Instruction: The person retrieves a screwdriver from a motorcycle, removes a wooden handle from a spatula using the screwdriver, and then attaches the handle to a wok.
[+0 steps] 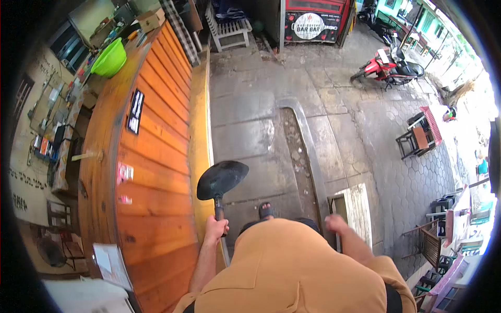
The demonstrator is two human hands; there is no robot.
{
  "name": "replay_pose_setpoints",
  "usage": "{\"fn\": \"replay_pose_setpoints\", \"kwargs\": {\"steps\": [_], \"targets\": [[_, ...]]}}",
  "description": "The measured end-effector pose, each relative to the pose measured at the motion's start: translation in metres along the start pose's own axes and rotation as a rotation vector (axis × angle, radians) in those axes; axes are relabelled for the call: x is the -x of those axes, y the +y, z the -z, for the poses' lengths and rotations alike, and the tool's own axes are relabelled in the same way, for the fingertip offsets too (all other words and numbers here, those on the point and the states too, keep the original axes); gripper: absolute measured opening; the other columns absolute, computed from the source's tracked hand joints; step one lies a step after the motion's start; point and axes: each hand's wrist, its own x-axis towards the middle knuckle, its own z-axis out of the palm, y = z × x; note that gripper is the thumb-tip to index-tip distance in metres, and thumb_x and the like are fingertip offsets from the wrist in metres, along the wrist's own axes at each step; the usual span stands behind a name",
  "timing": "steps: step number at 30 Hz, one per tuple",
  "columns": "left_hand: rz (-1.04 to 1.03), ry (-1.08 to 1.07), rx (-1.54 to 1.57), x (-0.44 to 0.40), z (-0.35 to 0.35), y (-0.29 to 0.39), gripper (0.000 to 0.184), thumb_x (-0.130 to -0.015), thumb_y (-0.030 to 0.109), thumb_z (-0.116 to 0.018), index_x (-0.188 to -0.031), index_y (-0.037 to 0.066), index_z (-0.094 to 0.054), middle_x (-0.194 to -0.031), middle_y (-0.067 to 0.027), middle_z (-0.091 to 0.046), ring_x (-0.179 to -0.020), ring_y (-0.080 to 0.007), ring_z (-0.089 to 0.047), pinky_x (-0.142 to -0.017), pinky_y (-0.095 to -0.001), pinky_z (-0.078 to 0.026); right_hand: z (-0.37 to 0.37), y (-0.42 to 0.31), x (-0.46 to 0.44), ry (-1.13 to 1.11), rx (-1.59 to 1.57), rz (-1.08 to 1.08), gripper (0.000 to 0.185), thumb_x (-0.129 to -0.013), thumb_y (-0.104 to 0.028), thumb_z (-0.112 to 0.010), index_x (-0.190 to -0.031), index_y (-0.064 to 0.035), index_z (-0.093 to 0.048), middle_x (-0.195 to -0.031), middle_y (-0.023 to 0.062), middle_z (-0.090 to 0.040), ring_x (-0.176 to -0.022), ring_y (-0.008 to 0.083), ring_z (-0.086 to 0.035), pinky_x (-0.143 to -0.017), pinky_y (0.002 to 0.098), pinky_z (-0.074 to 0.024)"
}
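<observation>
A black wok (223,180) with a long handle is held out in front of me, its bowl pointing away. My left hand (216,228) is closed around the wok's handle, close to the wooden counter front. On the other side, my right hand (335,223) hangs beside my body near a pale bench (357,216). Motion blurs its fingers, and I see no object in it.
An orange wooden counter (156,172) runs along the left, with a green basin (109,58) on top. A shallow gutter (298,151) crosses the paving ahead. Further off stand a red motorcycle (389,68), a white slatted chair (229,30) and a small table (420,138).
</observation>
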Motion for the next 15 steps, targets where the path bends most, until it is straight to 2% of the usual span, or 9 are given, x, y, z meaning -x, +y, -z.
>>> {"fn": "replay_pose_setpoints", "kwargs": {"steps": [2,3,4,5,8,10,12,14,15], "targets": [[0.018,-0.053,-0.017,-0.001,-0.012,-0.016,0.019,-0.077,0.002,-0.067,-0.09,0.001,-0.053,-0.068,-0.0059,-0.06,-0.05,-0.0148,-0.059,-0.043,-0.0305,-0.045,0.009,0.034,0.045,-0.151,-0.043,-0.244,0.029,-0.094,-0.027,-0.061,-0.077,-0.0054,-0.068,-0.068,0.0062,-0.063,-0.058,0.0162,-0.057,-0.051,0.0353,-0.0447],[-0.012,-0.005,-0.099,-0.087,0.027,0.116,0.019,-0.077,0.002,-0.067,-0.09,0.001,-0.053,-0.068,-0.0059,-0.06,-0.05,-0.0148,-0.059,-0.043,-0.0305,-0.045,-0.022,-0.094,-0.017,-0.164,0.054,-0.198,0.028,-0.096,-0.026,-0.06,-0.08,-0.0039,-0.068,-0.069,0.0068,-0.064,-0.06,0.0175,-0.059,-0.052,0.0357,-0.0453],[-0.006,0.004,-0.117,-0.1,0.017,0.137,0.019,-0.077,0.002,-0.067,-0.091,0.001,-0.053,-0.069,-0.0059,-0.06,-0.05,-0.0147,-0.059,-0.043,-0.0305,-0.045,-0.01,-0.079,-0.029,-0.158,-0.113,-0.336,0.03,-0.093,-0.025,-0.063,-0.076,-0.0014,-0.067,-0.061,0.0057,-0.057,-0.051,0.0209,-0.054,-0.047,0.0386,-0.0428],[-0.006,0.013,-0.135,-0.12,0.007,0.158,0.02,-0.077,0.002,-0.067,-0.091,0.0,-0.053,-0.069,-0.0059,-0.06,-0.051,-0.0146,-0.059,-0.044,-0.0306,-0.045,0.005,-0.061,-0.046,-0.103,-0.081,-0.427,0.028,-0.094,-0.023,-0.062,-0.079,-0.0001,-0.067,-0.065,0.0074,-0.06,-0.054,0.0223,-0.057,-0.05,0.0398,-0.0451],[-0.031,-0.029,-0.144,-0.204,-0.013,0.218,0.02,-0.077,0.002,-0.067,-0.092,0.0,-0.053,-0.069,-0.0051,-0.058,-0.052,-0.0148,-0.059,-0.045,-0.0308,-0.046,0.04,-0.085,-0.094,0.02,0.118,-0.161,0.028,-0.093,-0.025,-0.063,-0.083,0.0003,-0.068,-0.07,0.0094,-0.062,-0.056,0.0229,-0.059,-0.051,0.0408,-0.0463],[-0.051,-0.019,-0.164,-0.263,-0.029,0.253,0.021,-0.077,0.001,-0.067,-0.093,0.0,-0.053,-0.07,-0.0052,-0.059,-0.052,-0.0149,-0.06,-0.045,-0.0306,-0.046,0.058,-0.106,-0.153,-0.024,0.158,-0.182,0.028,-0.092,-0.027,-0.065,-0.085,0.0001,-0.068,-0.073,0.0103,-0.062,-0.056,0.0232,-0.059,-0.051,0.0414,-0.0469],[-0.063,-0.003,-0.184,-0.322,-0.05,0.292,0.022,-0.076,0.001,-0.067,-0.094,0.0,-0.054,-0.07,-0.0053,-0.059,-0.052,-0.015,-0.06,-0.045,-0.0303,-0.046,0.079,-0.166,-0.217,-0.01,0.288,-0.146,0.028,-0.09,-0.028,-0.066,-0.085,-0.0002,-0.068,-0.073,0.0111,-0.063,-0.056,0.0236,-0.059,-0.051,0.0422,-0.0473],[-0.086,-0.018,-0.173,-0.372,-0.066,0.329,0.026,-0.075,0.001,-0.067,-0.098,-0.001,-0.055,-0.073,-0.0067,-0.062,-0.053,-0.0146,-0.06,-0.044,-0.03,-0.045,0.097,-0.223,-0.287,0.029,0.171,-0.19,0.027,-0.089,-0.027,-0.066,-0.084,-0.0007,-0.068,-0.069,0.012,-0.063,-0.056,0.0237,-0.06,-0.05,0.0426,-0.0479],[-0.097,-0.025,-0.173,-0.393,-0.076,0.352,0.026,-0.075,0.001,-0.067,-0.098,-0.001,-0.055,-0.072,-0.0066,-0.062,-0.052,-0.0144,-0.06,-0.043,-0.03,-0.044,0.108,-0.249,-0.339,0.049,-0.05,-0.263,0.026,-0.088,-0.026,-0.065,-0.083,-0.0011,-0.068,-0.068,0.0122,-0.063,-0.056,0.0236,-0.06,-0.05,0.0424,-0.0483]]}}
